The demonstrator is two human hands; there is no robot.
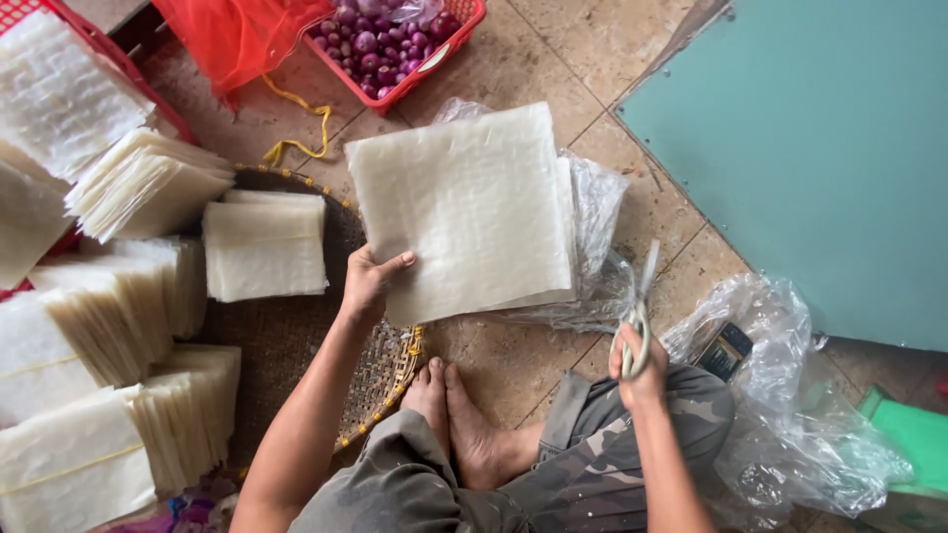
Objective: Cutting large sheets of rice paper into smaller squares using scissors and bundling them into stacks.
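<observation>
My left hand point(370, 281) grips the near left corner of a stack of square, translucent white sheets point(464, 202), holding it flat above the tiled floor. My right hand point(637, 360) holds a pair of scissors point(640, 296) by the handles, blades pointing away from me, just right of the stack. A clear plastic bag point(600, 237) lies under and beside the sheets.
Several tied bundles of the same white sheets point(262, 247) lie on a woven tray point(385, 370) at left. A red basket of purple shallots point(395, 44) and red netting point(232, 35) sit at top. A crumpled plastic bag point(790, 395) lies at right; a teal board point(820, 148) covers the upper right.
</observation>
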